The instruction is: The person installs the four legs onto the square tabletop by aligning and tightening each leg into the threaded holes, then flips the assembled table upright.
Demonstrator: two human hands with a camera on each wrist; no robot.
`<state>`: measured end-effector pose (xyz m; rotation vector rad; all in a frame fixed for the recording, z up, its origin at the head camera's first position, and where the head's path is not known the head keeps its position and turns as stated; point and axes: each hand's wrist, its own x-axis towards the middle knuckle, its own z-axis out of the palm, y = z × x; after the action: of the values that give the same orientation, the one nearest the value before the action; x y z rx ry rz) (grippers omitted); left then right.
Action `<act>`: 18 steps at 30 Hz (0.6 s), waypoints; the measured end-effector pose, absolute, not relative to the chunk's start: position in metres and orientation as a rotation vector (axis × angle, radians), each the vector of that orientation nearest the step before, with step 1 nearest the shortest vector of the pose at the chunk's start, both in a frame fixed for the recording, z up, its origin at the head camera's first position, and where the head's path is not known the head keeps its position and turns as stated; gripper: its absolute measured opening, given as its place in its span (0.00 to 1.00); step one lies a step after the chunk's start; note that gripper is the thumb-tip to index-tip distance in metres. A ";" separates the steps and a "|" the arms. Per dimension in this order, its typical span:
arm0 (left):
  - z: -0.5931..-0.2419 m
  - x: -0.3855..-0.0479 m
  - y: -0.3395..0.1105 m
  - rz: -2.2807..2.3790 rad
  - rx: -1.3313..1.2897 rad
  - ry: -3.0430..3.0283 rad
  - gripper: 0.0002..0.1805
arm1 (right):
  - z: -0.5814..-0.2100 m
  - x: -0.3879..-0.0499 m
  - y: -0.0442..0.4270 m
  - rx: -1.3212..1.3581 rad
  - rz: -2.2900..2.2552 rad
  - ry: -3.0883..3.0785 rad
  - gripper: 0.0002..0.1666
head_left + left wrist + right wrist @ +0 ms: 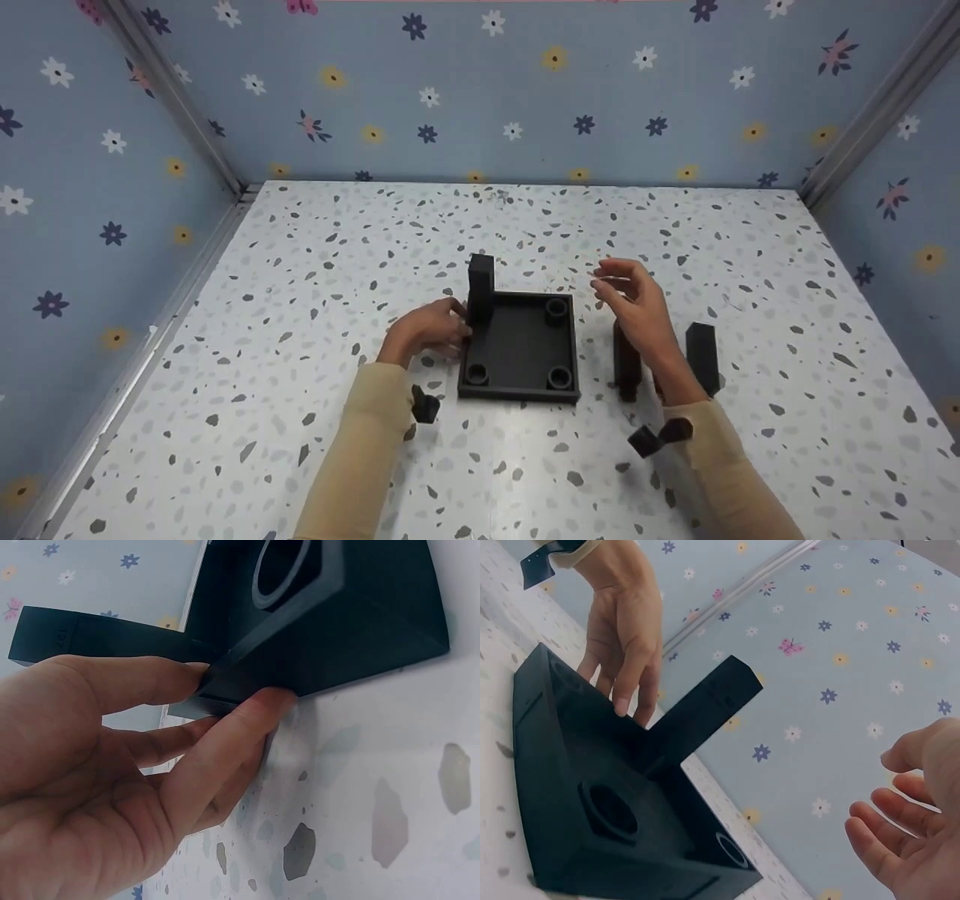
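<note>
Bright; faint glare on tabletop

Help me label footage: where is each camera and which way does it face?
Head: on the head, facing forward and down at the tray; left hand, right hand and sleeves show.
Left wrist: on that wrist, facing the tray's side; left hand shows.
Right wrist: on that wrist, facing across the tray; both hands and some sleeve show.
Both wrist views share the tray, upright post and left hand.

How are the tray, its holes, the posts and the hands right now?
Black tray: lying flat, open side up.
Tall post: upright in the tray's far left corner.
Three holes: empty.
Two loose posts: lying down.
Left hand: fingers touching the tray.
Right hand: empty, fingers loosely curved.
</note>
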<state>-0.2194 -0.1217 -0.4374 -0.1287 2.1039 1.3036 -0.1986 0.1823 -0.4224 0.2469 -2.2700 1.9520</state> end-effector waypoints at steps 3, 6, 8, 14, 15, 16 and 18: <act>-0.438 -0.220 -0.121 1.318 -0.131 2.102 0.25 | -0.426 -0.195 0.193 0.214 1.942 -2.273 0.23; -0.438 -0.220 -0.122 1.315 -0.127 2.101 0.25 | -0.429 -0.191 0.205 0.180 1.934 -2.278 0.23; -0.438 -0.220 -0.122 1.308 -0.126 2.103 0.25 | -0.429 -0.188 0.212 0.149 1.904 -2.305 0.23; -0.437 -0.221 -0.121 1.312 -0.145 2.095 0.23 | -0.431 -0.183 0.235 0.110 1.880 -2.308 0.24; -0.437 -0.221 -0.121 1.314 -0.149 2.091 0.23 | -0.431 -0.182 0.239 0.114 1.886 -2.299 0.25; -0.437 -0.221 -0.121 1.315 -0.153 2.089 0.23 | -0.431 -0.181 0.243 0.118 1.890 -2.293 0.25; -0.438 -0.220 -0.121 1.315 -0.157 2.091 0.23 | -0.431 -0.179 0.250 0.113 1.873 -2.302 0.26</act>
<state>-0.2205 -0.1205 -0.4378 -0.1575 2.0910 1.3149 -0.1794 0.2498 -0.4314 0.1134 -2.3016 1.8731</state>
